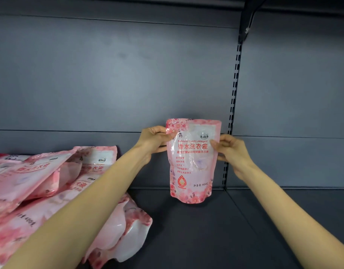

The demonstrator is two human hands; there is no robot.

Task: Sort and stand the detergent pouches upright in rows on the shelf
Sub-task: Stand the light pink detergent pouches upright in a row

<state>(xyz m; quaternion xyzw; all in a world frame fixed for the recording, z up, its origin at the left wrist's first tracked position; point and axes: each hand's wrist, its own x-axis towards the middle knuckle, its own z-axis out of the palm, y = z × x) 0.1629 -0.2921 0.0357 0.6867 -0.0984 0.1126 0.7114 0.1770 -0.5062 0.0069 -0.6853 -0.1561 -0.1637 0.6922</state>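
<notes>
- One pink pouch (190,164) stands upright right of centre in the frame, label facing out, near the slotted post (233,98) at the back of the shelf (206,239).
- The left hand (153,140) pinches its upper left edge and the right hand (231,150) pinches its upper right edge, so both hands are closed on the pouch.
- Its base looks to be on the shelf floor or just above it; I cannot tell which.
- No other pouch stands upright anywhere in view, so this would be the first of a row, placed at the right end of this bay.
- A pile (50,187) of like pouches lies flat and overlapping at the lower left of the frame, partly behind the left forearm.
- Judged from this, the task is at its very start: nearly all the pouches are left to stand, and no row is formed yet.
</notes>
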